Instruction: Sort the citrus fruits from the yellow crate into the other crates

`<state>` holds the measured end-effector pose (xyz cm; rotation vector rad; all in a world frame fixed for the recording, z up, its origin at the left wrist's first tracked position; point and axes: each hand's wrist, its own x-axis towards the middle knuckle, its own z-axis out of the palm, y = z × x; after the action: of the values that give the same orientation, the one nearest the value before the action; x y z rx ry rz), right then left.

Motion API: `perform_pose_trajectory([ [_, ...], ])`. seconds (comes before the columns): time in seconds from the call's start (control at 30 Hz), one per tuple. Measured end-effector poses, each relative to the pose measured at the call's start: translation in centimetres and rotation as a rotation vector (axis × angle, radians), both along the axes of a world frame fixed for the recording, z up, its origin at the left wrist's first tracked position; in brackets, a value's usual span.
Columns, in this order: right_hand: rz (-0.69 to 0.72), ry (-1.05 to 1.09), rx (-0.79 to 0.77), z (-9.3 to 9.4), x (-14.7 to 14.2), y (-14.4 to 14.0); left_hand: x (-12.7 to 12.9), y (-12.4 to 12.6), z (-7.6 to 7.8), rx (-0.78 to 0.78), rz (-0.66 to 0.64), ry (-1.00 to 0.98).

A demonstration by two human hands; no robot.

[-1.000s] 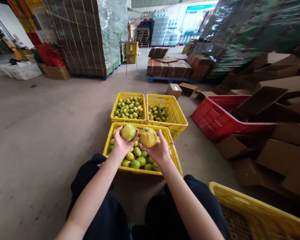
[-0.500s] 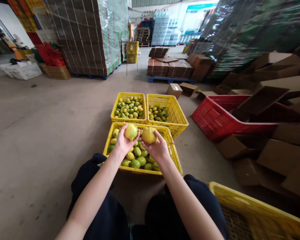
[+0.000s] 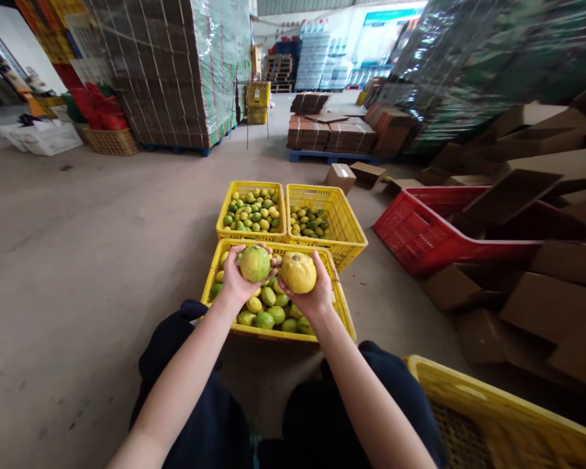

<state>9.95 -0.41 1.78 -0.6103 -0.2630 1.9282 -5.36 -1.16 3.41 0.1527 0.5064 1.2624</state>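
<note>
Cupped in my left hand (image 3: 235,281) is a green-yellow lemon (image 3: 254,264), its stem end tilted up. My right hand (image 3: 317,294) holds a rounder, all-yellow lemon (image 3: 299,272), with the thumb along its right side. Both fruits are held close together over the near yellow crate (image 3: 342,306). Inside that crate lie many green and yellow lemons (image 3: 268,297), partly hidden by my hands and forearms.
Behind stand two more yellow crates, the left one (image 3: 219,218) fuller of lemons than the right one (image 3: 354,225). To the right are a red crate (image 3: 405,238) and loose cardboard boxes (image 3: 551,309). Another yellow crate (image 3: 488,404) sits beside my right leg. Wrapped pallet stacks (image 3: 156,71) stand farther off.
Both lemons have been turned in my hands; the left one now shows a greener side with its stem end. My right hand has shifted slightly right and closer to me.
</note>
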Motion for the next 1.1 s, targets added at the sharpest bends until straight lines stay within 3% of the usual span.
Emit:
perform_pose_trajectory([
  [0.2,-0.028,0.056,0.072,0.0,0.1,0.1,0.1,0.0,0.4,-0.007,-0.038,0.031],
  [0.33,-0.029,0.082,0.118,0.1,0.4,0.0,0.3,-0.2,0.3,0.062,-0.033,-0.048],
  [0.53,-0.104,0.128,0.074,-0.4,0.2,0.0,2.0,0.0,-0.9,-0.007,0.120,-0.245],
  [0.67,-0.193,0.182,0.044,-0.9,-0.3,0.3,2.8,0.6,-1.4,0.012,0.211,-0.231],
  [0.77,-0.209,0.201,0.031,-1.3,-0.4,0.6,3.2,1.0,-1.7,0.012,0.210,-0.204],
  [0.97,-0.244,0.245,-0.034,-1.4,-0.5,1.1,3.9,1.5,-2.1,0.006,0.204,-0.333],
  [1.1,-0.269,0.257,-0.090,-1.0,-0.8,1.1,4.2,1.7,-2.0,-0.033,0.234,-0.260],
])
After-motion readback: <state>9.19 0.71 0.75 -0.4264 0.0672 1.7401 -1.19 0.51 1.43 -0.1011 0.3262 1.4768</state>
